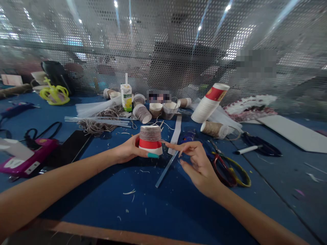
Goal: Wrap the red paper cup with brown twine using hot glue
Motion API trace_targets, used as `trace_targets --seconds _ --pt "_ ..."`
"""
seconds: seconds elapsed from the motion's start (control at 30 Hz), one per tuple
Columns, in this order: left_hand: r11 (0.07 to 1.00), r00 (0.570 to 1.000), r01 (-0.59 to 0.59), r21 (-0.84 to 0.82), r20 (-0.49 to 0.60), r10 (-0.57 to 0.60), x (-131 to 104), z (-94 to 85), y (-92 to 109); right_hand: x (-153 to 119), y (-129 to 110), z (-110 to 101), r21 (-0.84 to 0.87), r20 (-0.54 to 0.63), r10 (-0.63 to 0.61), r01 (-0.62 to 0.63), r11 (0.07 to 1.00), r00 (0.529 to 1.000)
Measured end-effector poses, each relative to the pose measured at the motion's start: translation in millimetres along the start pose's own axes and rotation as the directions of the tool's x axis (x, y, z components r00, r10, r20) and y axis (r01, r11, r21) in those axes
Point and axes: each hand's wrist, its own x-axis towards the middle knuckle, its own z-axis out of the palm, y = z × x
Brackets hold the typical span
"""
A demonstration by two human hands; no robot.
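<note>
A red and white paper cup [150, 144] is upside down in my left hand [133, 148], whose thumb with a teal nail lies across its lower part. Grey-brown cord is wound round the cup's narrow upper part. My right hand [195, 160] is to the right of the cup, its index finger stretched toward the cup's side and the other fingers partly bent and apart. I see nothing held in it. Just left of that hand, a clear glue stick [166, 170] lies on the blue table [143, 204].
Scissors with red and yellow handles [230, 172] lie right of my right hand. Behind stand a juice carton [126, 98], cord-wrapped cups [142, 113] and a tilted stack of paper cups [209, 103]. Tangled cord [98, 125] and a magenta glue gun [33, 158] are at the left.
</note>
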Motion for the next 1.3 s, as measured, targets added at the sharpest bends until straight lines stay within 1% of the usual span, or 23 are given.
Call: trace_targets --seconds 0.1,0.17,0.23,0.3,0.43,0.53,0.6,0.8,0.93,1.07,1.2,1.27,1.3 --pt "1.0 1.0 -0.003 -0.011 0.021 0.003 -0.4 0.9 0.5 0.0 2.1 -2.0 0.036 -0.077 -0.01 0.013 0.999 0.997" --pt "1.0 1.0 0.004 -0.013 0.02 -0.003 -0.5 0.8 0.5 0.0 3.4 -2.9 0.065 -0.1 -0.024 0.031 0.997 0.995" --pt "1.0 1.0 0.013 -0.012 0.007 -0.013 -0.4 0.1 0.1 -0.3 3.3 -2.8 0.094 -0.06 -0.028 0.034 0.995 0.998" --pt "1.0 1.0 0.021 -0.014 -0.001 -0.021 -0.2 -0.7 -0.5 -0.6 1.7 -1.2 0.123 0.016 -0.019 0.016 0.992 1.0" --pt "0.999 0.999 0.032 -0.012 0.001 -0.032 -0.4 -0.8 -1.1 -0.8 -3.1 3.8 0.182 0.158 0.039 -0.067 0.981 0.987" --pt "0.998 0.998 0.061 -0.007 0.007 -0.061 -1.4 -0.3 -0.5 0.3 -4.5 5.4 0.184 0.194 0.103 -0.139 0.973 0.976" --pt "0.997 0.997 0.079 -0.008 0.01 -0.079 -2.0 -0.6 0.0 1.6 -4.5 5.1 0.199 0.184 0.134 -0.17 0.965 0.974" --pt "0.995 0.994 0.098 -0.025 0.048 -0.097 -2.5 -2.4 -0.4 4.4 -2.4 3.2 0.32 0.151 0.217 -0.255 0.913 0.964" --pt "0.994 0.993 0.109 -0.032 0.047 -0.107 -3.1 -1.2 0.2 7.4 -0.6 3.1 0.45 0.113 0.259 -0.282 0.847 0.959" --pt "0.993 0.992 0.111 -0.03 0.067 -0.109 -4.0 -0.7 0.6 13.1 -2.5 1.3 0.543 0.092 0.335 -0.329 0.773 0.938" --pt "0.994 0.992 0.106 -0.029 0.071 -0.104 -4.6 -2.0 0.0 16.6 -1.6 -1.1 0.564 0.064 0.405 -0.368 0.739 0.912" --pt "0.994 0.992 0.102 -0.025 0.083 -0.1 -4.6 -2.3 -0.1 16.5 1.8 -1.1 0.537 0.012 0.442 -0.379 0.754 0.897" --pt "0.995 0.991 0.099 -0.024 0.089 -0.097 -4.4 -2.2 -0.1 16.0 3.9 -0.7 0.519 -0.037 0.451 -0.369 0.771 0.892"
